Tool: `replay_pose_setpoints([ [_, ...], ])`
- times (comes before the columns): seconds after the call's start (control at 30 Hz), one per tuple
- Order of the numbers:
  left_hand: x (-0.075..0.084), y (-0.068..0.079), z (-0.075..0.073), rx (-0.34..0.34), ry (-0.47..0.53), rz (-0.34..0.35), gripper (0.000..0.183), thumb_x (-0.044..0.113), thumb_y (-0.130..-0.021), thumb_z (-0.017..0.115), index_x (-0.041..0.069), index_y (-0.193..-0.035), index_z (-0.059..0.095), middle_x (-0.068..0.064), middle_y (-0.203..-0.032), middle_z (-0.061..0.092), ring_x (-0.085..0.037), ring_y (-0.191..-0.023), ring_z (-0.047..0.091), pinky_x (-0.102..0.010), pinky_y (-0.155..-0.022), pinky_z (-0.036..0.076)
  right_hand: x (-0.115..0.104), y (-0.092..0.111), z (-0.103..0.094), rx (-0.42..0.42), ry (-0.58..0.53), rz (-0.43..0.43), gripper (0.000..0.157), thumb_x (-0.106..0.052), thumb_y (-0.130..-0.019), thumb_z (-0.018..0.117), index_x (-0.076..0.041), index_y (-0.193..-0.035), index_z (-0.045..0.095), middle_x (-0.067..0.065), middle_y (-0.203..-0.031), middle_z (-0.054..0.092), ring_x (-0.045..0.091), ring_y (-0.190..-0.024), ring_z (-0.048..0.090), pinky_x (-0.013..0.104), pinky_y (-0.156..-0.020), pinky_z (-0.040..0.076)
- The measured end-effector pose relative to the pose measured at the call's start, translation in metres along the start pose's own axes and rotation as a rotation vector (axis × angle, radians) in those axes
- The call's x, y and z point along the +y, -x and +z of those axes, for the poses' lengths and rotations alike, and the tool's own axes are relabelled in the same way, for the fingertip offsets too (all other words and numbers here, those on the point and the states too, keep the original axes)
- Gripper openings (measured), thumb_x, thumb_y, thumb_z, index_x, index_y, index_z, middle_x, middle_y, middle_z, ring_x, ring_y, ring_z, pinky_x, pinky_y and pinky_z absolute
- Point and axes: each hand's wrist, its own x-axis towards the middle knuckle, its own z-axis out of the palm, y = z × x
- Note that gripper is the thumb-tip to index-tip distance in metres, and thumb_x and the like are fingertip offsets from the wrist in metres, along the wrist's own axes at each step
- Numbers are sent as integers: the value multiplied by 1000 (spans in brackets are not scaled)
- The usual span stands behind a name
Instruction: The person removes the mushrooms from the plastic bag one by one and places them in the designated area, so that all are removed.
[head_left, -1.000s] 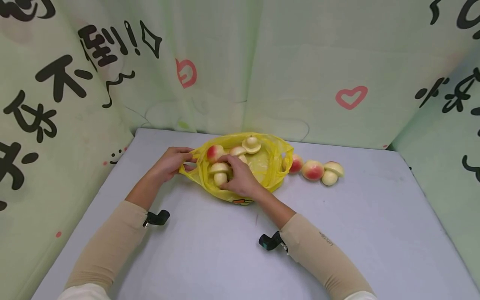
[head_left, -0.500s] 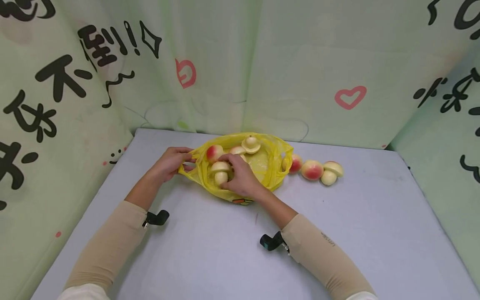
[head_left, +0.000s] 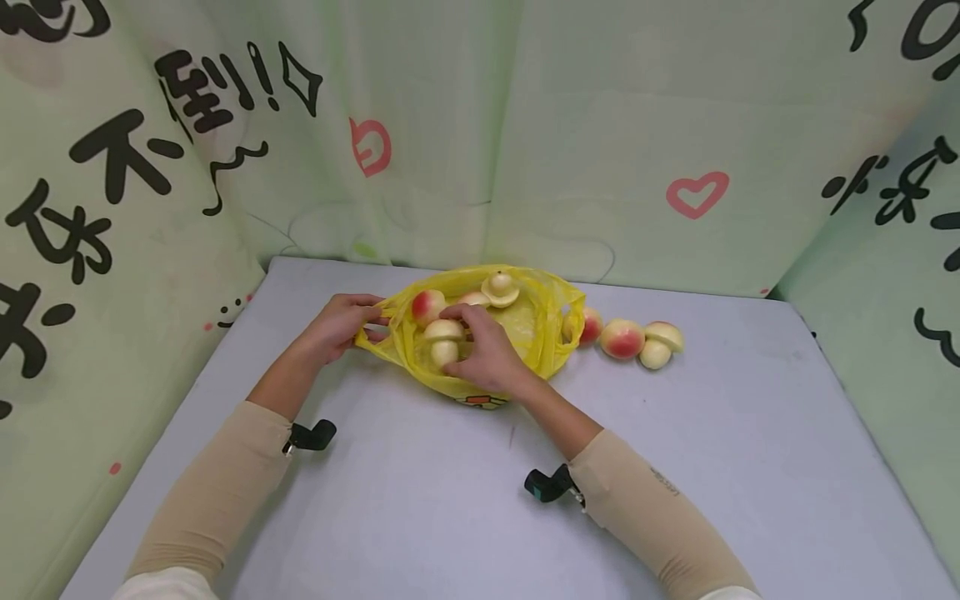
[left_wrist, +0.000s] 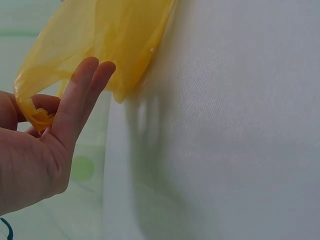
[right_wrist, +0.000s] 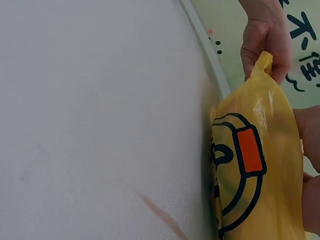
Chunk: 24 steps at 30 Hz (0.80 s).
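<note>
Yellow plastic, thin and crinkled, and there sat the bag (head_left: pixel 551 350) with its mouth spread wide on the smooth, pale table (head_left: pixel 420 500)! At the bag's left end, the left hand (head_left: pixel 337 327) had the handle pinched between thumb and finger, two other fingers stretched out straight beside the translucent film. And inside the bag, toward its left side, the right hand (head_left: pixel 487 354) gripped a cream mushroom (head_left: pixel 445 333), domed cap and stubby stem between fingers and thumb!

Just behind that piece, against the bag's left inner wall, lay a round red-and-cream fruit (head_left: pixel 428 307); near the bag's far rim, a second mushroom (head_left: pixel 500 288) showed a flared edge and a rounded knob. Out to the right of the bag ran a little row: a reddish ball (head_left: pixel 592 325) partly hidden by the bag's edge, a blushing oval fruit (head_left: pixel 622 338), then a pink-topped mushroom (head_left: pixel 662 343) touching it. On the bag's near wall, bold black outlines framed an orange block (right_wrist: pixel 250 150).
</note>
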Motion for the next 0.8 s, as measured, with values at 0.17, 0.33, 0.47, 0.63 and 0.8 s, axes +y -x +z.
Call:
replay_pose_setpoints([
  [0.17,0,0,-1,-5,2,0,43,19,-112,47,1,-151,51,-20,-134,60,-10,-74,72,-22,-77,62,-2,3,-6,17,-35,-4,68,-5,-75,90,-12,-134,57,8,-132,57,25,-120,59,42,-106,54],
  [0.33,-1,-1,0,-6,8,7,43,18,-112,47,0,-151,51,-22,-134,59,-9,-74,72,-22,-76,62,-5,8,-19,51,-114,-2,70,-1,-74,89,-11,-136,57,8,-134,56,26,-124,58,44,-107,55],
  [0.47,-2,-2,-1,-3,5,8,43,18,-112,46,0,-151,50,-22,-134,60,-10,-74,73,-23,-76,63,-7,12,-32,68,-167,5,71,1,-76,88,-10,-138,55,8,-136,55,28,-126,56,47,-108,54],
  [0.63,-2,-2,-1,6,3,-5,42,18,-112,46,1,-150,52,-20,-132,60,-11,-73,73,-25,-76,63,-6,15,-44,80,-188,5,71,1,-78,88,-11,-140,54,8,-139,53,28,-126,55,48,-108,54],
  [0.8,-1,-4,-1,6,1,-6,43,18,-112,46,0,-151,50,-21,-134,60,-11,-74,73,-25,-77,63,-5,18,-52,84,-214,23,69,-1,-80,86,-13,-139,54,5,-141,53,28,-127,55,49,-110,52],
])
